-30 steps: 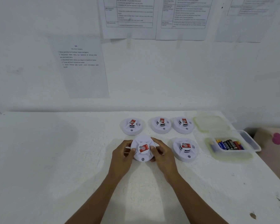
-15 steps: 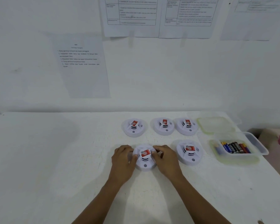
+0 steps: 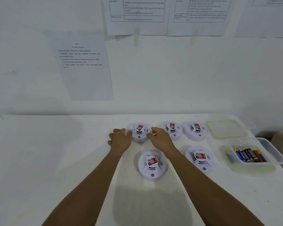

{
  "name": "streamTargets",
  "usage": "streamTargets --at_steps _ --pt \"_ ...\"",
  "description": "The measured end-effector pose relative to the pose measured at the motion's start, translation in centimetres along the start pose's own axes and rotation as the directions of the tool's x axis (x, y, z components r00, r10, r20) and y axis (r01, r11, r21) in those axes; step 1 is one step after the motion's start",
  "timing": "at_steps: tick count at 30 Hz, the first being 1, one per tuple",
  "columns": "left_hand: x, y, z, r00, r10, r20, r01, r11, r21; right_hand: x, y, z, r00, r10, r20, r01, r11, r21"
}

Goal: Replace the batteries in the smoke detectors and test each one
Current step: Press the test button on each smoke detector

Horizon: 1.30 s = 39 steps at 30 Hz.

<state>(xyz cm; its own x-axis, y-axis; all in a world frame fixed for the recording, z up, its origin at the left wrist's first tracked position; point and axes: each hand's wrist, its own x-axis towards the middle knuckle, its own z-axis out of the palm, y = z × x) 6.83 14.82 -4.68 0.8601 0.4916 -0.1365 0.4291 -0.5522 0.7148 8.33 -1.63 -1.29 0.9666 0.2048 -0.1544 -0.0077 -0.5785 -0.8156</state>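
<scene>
Wall sheet (image 3: 82, 66), far left: a printed heading above a numbered list. The text is too blurred to read.

Left hand (image 3: 120, 140): released, with the fingers spread and the fingertips at the left rim of the rear-left smoke detector (image 3: 140, 133).

Rear-left smoke detector: white and round, standing flat on the table. A red and white sticker lies on its raised centre; the print cannot be read.

Right hand (image 3: 160, 139): fingers bent at the right rim of the same detector. Motion blur hides whether they grasp the rim or only touch it.

Front-centre smoke detector (image 3: 152, 166): lies between the two forearms, apart from both hands. It has the same red and white sticker with a circular mark.

Rear-centre smoke detector (image 3: 171, 130) and rear-right smoke detector (image 3: 195, 131): just beside each other in the back row, each with a red sticker.

Front-right smoke detector (image 3: 199, 159): stands in front of the rear-right unit, with a red and white sticker on top.

Lid (image 3: 225, 128): translucent with a green rim, flat on the table to the right of the back row.

Container (image 3: 268, 154): clear plastic and open, placed in front of the lid.

Batteries (image 3: 247, 155): lie side by side in the container, with blue, black and red jackets. No brand is legible.

Table (image 3: 39, 160): white and matt, with small marks near the right edge.

Wall (image 3: 170, 70): white. Printed table sheets (image 3: 137, 13) hang at the top, their text unreadable.
</scene>
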Motion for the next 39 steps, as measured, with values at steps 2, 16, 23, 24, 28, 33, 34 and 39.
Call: streamTargets --at_steps 2,16,23,24,28,33,34,39 --pt "0.4 0.3 0.2 1.0 -0.027 0.0 0.027 1.0 -0.005 0.6 -0.5 0.2 0.998 0.053 0.025 -0.055 0.995 0.079" --pt "-1.9 2.7 -2.4 0.969 0.222 0.11 -0.036 0.566 -0.823 0.3 -0.8 -2.2 0.99 -0.125 -0.072 0.144 0.874 0.465" --pt "-3.8 4.1 -3.6 0.941 0.338 0.028 -0.188 0.591 -0.784 -0.9 -1.4 -2.9 0.971 -0.238 -0.025 0.216 0.832 0.511" --pt "-4.0 4.0 -3.7 0.94 0.34 0.03 -0.188 0.588 -0.787 -1.0 -1.4 -2.9 0.969 -0.244 -0.029 0.224 0.831 0.508" --pt "-4.6 3.9 -3.8 0.936 0.351 0.036 -0.19 0.588 -0.786 -1.6 -1.5 -2.9 0.963 -0.268 -0.038 0.251 0.835 0.489" --pt "-5.0 3.6 -3.8 0.937 0.347 0.04 -0.19 0.605 -0.773 -2.1 -1.6 -2.9 0.946 -0.32 -0.052 0.304 0.82 0.485" --pt "-5.0 3.5 -3.8 0.938 0.344 0.038 -0.192 0.609 -0.77 -2.2 -1.7 -2.9 0.945 -0.323 -0.052 0.307 0.82 0.484" --pt "-5.1 3.2 -3.9 0.936 0.351 0.041 -0.193 0.605 -0.773 -2.5 -1.8 -2.8 0.941 -0.334 -0.045 0.312 0.814 0.49"
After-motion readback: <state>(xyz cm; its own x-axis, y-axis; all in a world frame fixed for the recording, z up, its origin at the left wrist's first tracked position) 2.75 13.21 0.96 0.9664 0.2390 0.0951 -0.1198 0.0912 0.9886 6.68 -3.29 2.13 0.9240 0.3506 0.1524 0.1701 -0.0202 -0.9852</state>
